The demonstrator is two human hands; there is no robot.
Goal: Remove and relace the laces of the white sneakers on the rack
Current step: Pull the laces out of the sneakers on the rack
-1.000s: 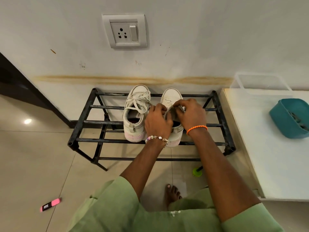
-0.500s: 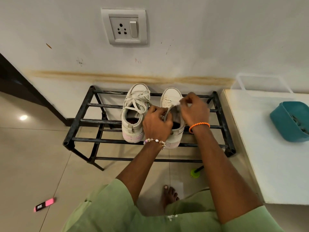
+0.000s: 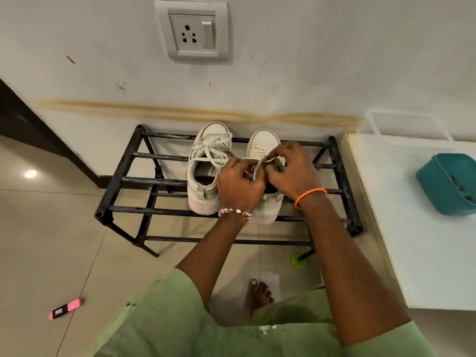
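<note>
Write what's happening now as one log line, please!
step: lacing right white canvas sneaker | left hand: pinching flat white lace | right hand: pinching lace | left white sneaker: laced | black metal rack

Two white sneakers (image 3: 206, 176) upright on black rack (image 3: 123, 171), toes toward wall, left one laced

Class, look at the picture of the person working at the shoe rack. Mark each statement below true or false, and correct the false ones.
1. Both white sneakers stand on the top tier of the black rack. True.
2. The left sneaker has no lace in it. False: its lace is still threaded and bunched over the tongue.
3. Both hands work at the right sneaker. True: the left hand and right hand pinch its lace.
4. A teal tub sits on the floor. False: it sits on the white surface to the right.
5. The wall socket has a plug in it. False: it is empty.
</note>
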